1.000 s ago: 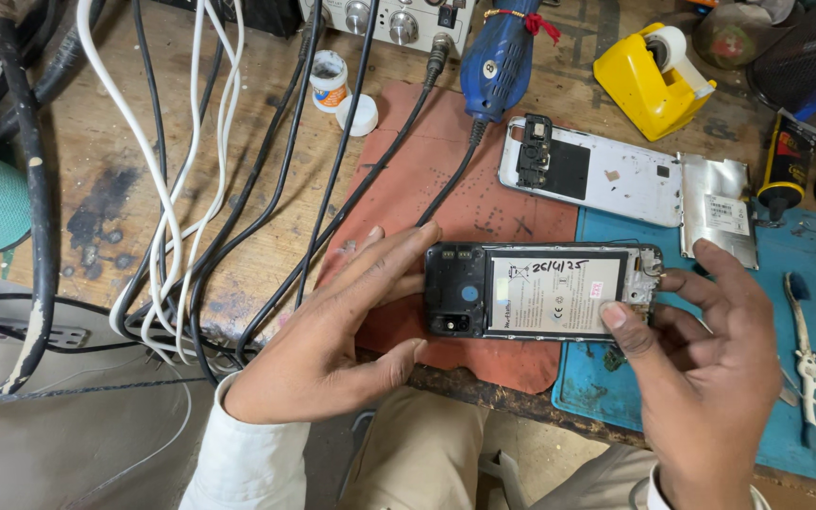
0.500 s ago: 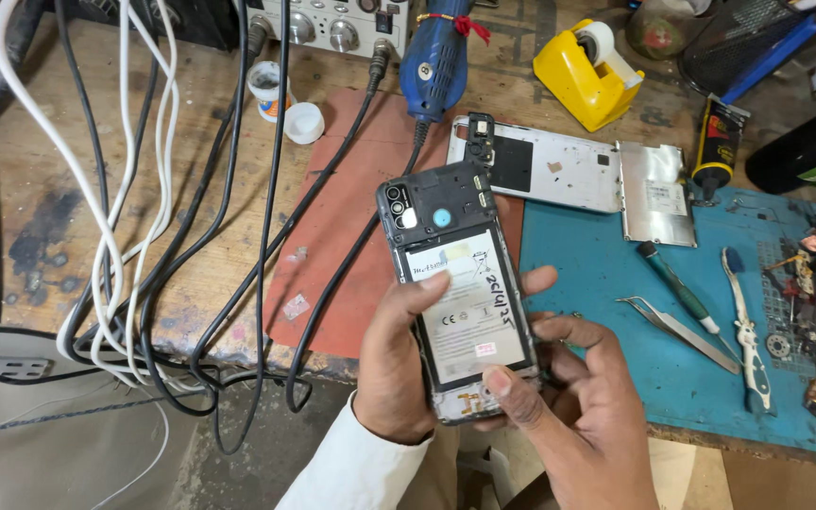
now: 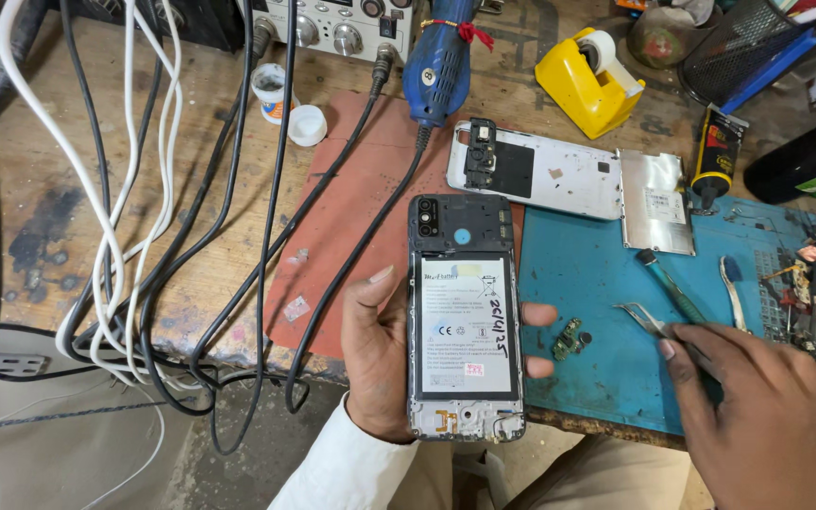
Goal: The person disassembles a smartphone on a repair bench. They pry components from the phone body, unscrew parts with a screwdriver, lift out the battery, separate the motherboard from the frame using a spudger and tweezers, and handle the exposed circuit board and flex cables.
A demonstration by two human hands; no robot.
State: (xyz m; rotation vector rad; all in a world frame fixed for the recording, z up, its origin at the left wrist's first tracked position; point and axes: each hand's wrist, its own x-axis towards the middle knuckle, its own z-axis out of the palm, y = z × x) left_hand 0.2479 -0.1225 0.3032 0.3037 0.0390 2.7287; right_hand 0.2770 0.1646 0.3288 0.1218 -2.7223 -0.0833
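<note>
The opened phone (image 3: 466, 319) lies in the left hand (image 3: 382, 364), which grips it by the edges, long axis running away from the person, camera end far, battery side up. The right hand (image 3: 757, 397) closes on tweezers (image 3: 649, 319) over the blue mat (image 3: 597, 283). Below is a worn wooden worktop (image 3: 200, 217) with cables (image 3: 125, 236) and a red mat (image 3: 351, 208).

We are holding an opened phone (image 3: 466, 321) upright in our left hand (image 3: 380, 364), its battery facing up, fingers (image 3: 540, 314) curling round its right edge. Our right hand (image 3: 757, 406) is gripping tweezers (image 3: 649, 319) over the blue mat (image 3: 597, 283), near a small circuit part (image 3: 567, 338).
</note>
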